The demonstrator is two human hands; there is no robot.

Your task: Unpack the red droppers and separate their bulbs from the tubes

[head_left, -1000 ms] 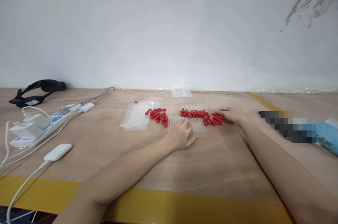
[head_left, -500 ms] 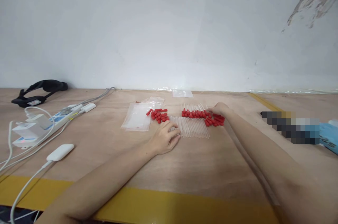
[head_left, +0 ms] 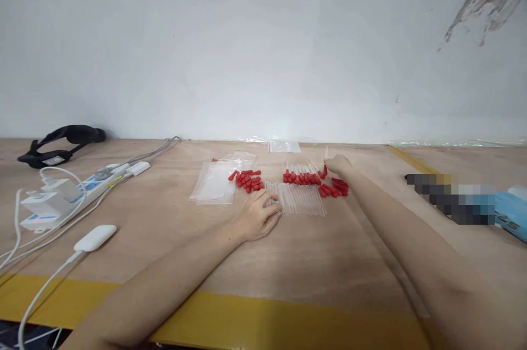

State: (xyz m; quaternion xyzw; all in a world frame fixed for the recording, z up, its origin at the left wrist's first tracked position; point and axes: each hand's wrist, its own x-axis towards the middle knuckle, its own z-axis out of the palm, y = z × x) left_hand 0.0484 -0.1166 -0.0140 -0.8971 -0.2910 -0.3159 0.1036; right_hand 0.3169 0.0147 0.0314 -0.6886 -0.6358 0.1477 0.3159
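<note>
My right hand [head_left: 340,165] pinches a dropper with a red rubber bulb [head_left: 325,169], its clear tube [head_left: 326,153] pointing up and away. Just left of it lies a row of red-bulbed droppers [head_left: 301,178], tubes toward the wall. Below that row, bare clear tubes [head_left: 302,199] lie side by side. My left hand [head_left: 258,217] rests on the table at their left end, fingers loosely bent and apart, with nothing visible in it. Loose red bulbs lie in two heaps, a left heap [head_left: 248,180] beyond my left hand and a right heap [head_left: 334,190] under my right wrist.
Clear zip bags [head_left: 214,182] are stacked left of the bulbs, and another bag [head_left: 285,146] lies by the wall. Far left are a power strip [head_left: 93,184] with cables, a white device [head_left: 95,238] and a black headset strap [head_left: 61,144]. A blue packet [head_left: 513,212] lies far right.
My right hand has lifted slightly up and back from the right end of the row, with a dropper now showing upright in its fingers. My left hand stays in place.
</note>
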